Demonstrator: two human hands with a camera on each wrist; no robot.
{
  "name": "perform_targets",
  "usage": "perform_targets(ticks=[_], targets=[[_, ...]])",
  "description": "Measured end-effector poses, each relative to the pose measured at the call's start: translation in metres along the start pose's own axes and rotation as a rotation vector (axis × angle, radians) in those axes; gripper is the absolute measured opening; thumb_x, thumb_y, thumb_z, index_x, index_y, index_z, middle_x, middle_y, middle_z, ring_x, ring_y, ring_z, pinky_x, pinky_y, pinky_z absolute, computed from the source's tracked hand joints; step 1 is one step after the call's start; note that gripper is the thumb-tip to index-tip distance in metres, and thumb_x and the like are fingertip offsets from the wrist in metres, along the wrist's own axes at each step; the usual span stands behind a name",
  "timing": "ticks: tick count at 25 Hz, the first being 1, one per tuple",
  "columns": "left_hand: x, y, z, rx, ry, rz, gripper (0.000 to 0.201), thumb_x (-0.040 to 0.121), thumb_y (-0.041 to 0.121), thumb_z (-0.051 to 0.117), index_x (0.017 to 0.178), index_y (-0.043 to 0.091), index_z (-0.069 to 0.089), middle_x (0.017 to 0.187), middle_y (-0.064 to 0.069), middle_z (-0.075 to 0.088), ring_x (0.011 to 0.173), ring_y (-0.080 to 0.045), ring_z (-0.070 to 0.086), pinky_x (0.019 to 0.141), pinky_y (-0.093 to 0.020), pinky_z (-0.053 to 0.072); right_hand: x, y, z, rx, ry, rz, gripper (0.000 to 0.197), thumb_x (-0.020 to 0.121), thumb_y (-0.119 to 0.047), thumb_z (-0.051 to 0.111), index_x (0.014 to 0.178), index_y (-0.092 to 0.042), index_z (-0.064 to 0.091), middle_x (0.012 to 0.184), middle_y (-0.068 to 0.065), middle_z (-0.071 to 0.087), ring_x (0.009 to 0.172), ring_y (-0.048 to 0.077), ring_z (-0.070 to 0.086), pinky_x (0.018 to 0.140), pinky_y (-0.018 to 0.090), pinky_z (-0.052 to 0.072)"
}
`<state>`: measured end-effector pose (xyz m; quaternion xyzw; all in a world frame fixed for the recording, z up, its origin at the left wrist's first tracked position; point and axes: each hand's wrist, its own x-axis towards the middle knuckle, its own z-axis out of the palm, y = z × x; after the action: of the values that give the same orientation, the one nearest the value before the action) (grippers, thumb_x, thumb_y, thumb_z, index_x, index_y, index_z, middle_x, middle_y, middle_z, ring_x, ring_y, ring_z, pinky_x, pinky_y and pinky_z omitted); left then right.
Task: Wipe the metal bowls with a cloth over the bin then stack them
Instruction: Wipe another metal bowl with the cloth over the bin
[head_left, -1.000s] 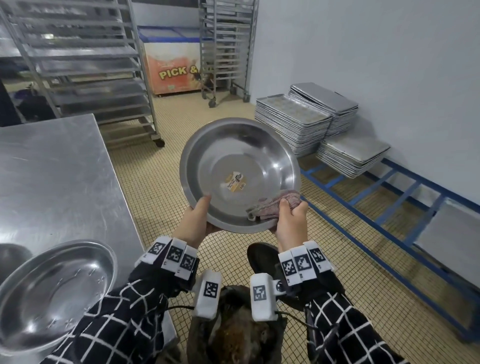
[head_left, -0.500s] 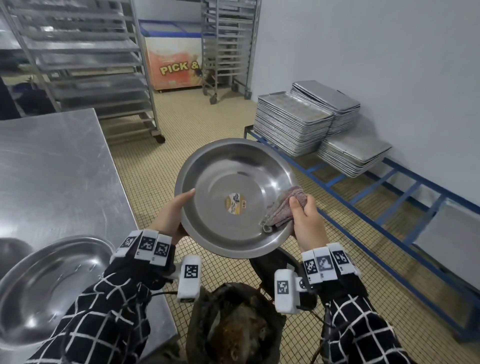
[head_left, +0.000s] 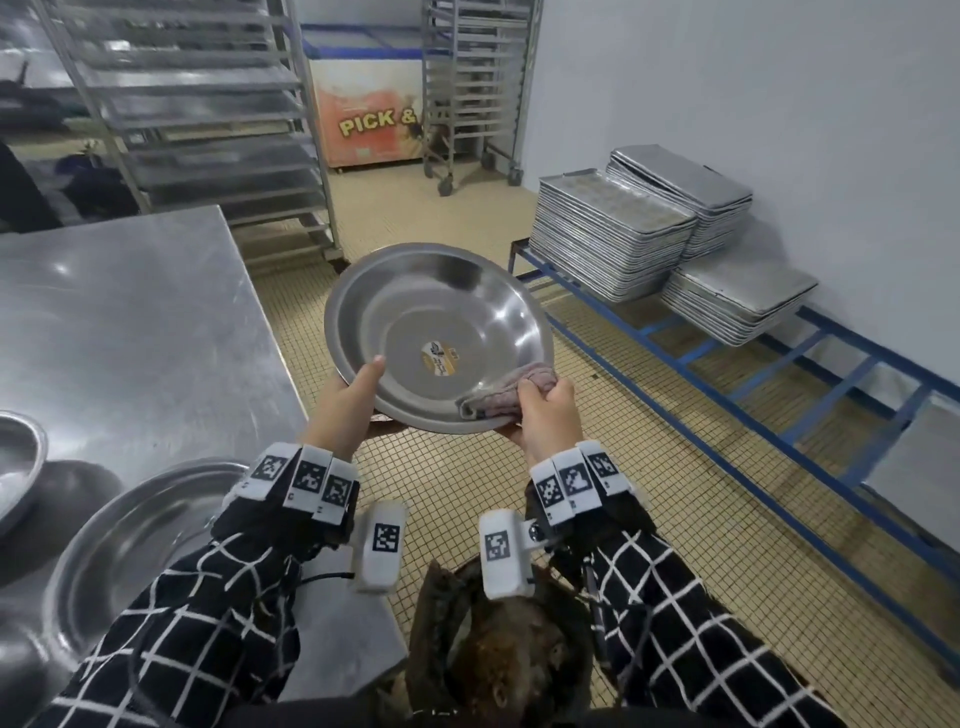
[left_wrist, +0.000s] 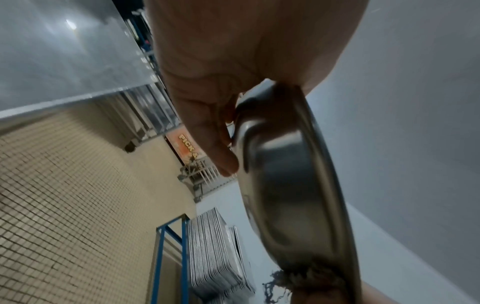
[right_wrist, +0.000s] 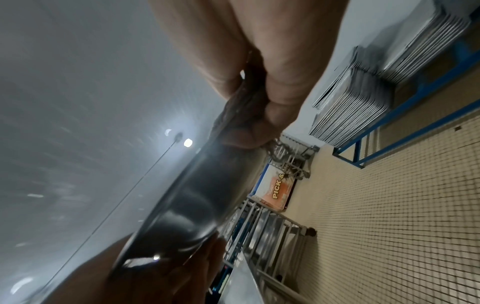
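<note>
A wide metal bowl (head_left: 441, 322) with a sticker on its bottom is held in the air, tilted toward me, beyond the bin (head_left: 498, 649). My left hand (head_left: 353, 400) grips its near-left rim, thumb inside and fingers (left_wrist: 221, 144) under the bowl (left_wrist: 291, 185). My right hand (head_left: 545, 410) pinches a crumpled pinkish cloth (head_left: 504, 392) against the near-right rim, thumb on top, fingers (right_wrist: 280, 107) under the bowl (right_wrist: 197, 205). Another bowl (head_left: 130, 545) rests on the steel table (head_left: 130, 322) at lower left, and part of a third bowl (head_left: 15, 457) shows at the left edge.
The dark bin with brown waste stands on the tiled floor below my wrists. Stacks of baking trays (head_left: 623, 228) sit on a blue rack (head_left: 753, 374) along the right wall. Wheeled tray racks (head_left: 208, 130) and an orange freezer (head_left: 369, 124) stand behind.
The bowl dropped lower and tipped flatter. My right hand slid the cloth around the rim and now sits at the near-right rim. My left thumb moved along the rim and now lies inside it.
</note>
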<state>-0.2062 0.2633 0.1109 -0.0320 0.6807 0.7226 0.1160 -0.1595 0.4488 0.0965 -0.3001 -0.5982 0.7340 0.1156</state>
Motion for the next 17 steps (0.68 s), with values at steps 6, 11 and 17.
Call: perform_targets(ticks=[6,11,17], targets=[[0.005,0.007,-0.098,0.145,0.264,0.099,0.004,0.095,0.032,0.056,0.093,0.029,0.054,0.095,-0.005,0.066,0.082,-0.020,0.068,0.069,-0.034,0.058,0.015,-0.002,0.089,-0.297,-0.166,-0.069,0.024,0.094,-0.015,0.049,0.117,-0.008,0.041,0.106,0.015,0.058,0.091,0.030,0.066,0.077,0.045,0.058],[0.016,0.011,-0.186,0.239,0.462,0.016,0.018,0.096,0.023,0.053,0.110,0.012,0.048,0.094,-0.008,0.060,0.076,-0.023,0.066,0.066,-0.033,0.058,0.023,0.006,0.177,-0.441,-0.315,-0.070,0.019,0.095,-0.017,0.051,0.109,-0.006,0.046,0.101,0.015,0.061,0.085,0.030,0.067,0.069,0.043,0.060],[0.017,0.010,-0.252,0.436,0.491,-0.270,0.021,0.096,0.018,0.056,0.108,0.002,0.055,0.078,-0.008,0.058,0.060,-0.015,0.054,0.049,-0.019,0.049,0.043,0.032,0.267,-0.587,-0.532,-0.017,0.019,0.095,-0.011,0.046,0.111,-0.004,0.054,0.105,0.021,0.062,0.088,0.034,0.066,0.074,0.048,0.058]])
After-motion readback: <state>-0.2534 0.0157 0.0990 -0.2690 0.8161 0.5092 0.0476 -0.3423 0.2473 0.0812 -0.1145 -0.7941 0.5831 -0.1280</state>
